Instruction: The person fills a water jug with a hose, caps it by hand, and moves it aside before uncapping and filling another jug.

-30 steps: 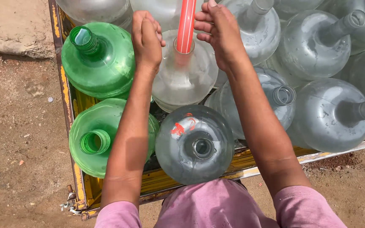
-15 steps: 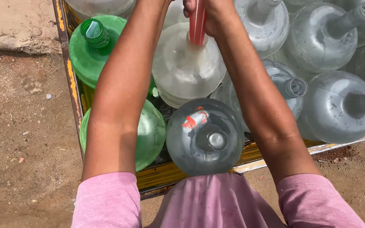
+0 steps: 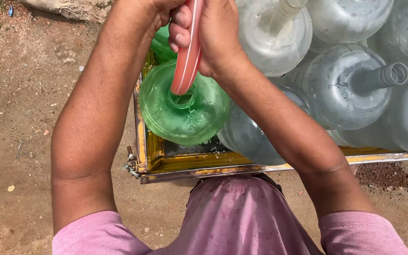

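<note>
Both hands grip one red hose (image 3: 187, 56) that has a white stripe. The right hand (image 3: 220, 35) wraps its fingers tight around it, and the left hand (image 3: 166, 19), partly cut off at the top edge, closes on it from the other side. The hose's lower end sits at the mouth of a green jug (image 3: 185, 111) in the corner of the yellow cart (image 3: 190, 165). A second green jug (image 3: 161, 45) is mostly hidden behind the left arm. About six clear jugs (image 3: 345, 89) show, several cropped.

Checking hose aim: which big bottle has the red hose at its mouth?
The green bottle at the cart's near corner; the rest nearby are clear, and the hose ends at its neck.
</note>
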